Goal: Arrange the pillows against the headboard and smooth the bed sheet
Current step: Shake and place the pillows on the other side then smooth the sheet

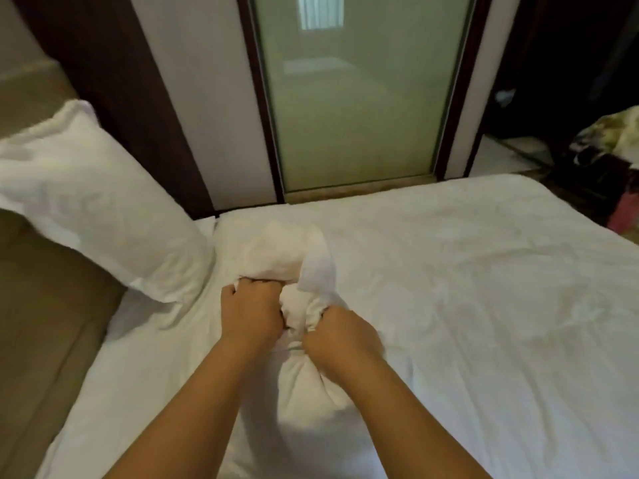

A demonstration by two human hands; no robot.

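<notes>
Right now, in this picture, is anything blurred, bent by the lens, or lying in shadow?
Head view: the whole frame is soft, most at the leaning pillow; the wide lens tilts the uprights of the glass panel; the light is dim and warm; a soft shadow lies on the sheet under the bunched pillow.
</notes>
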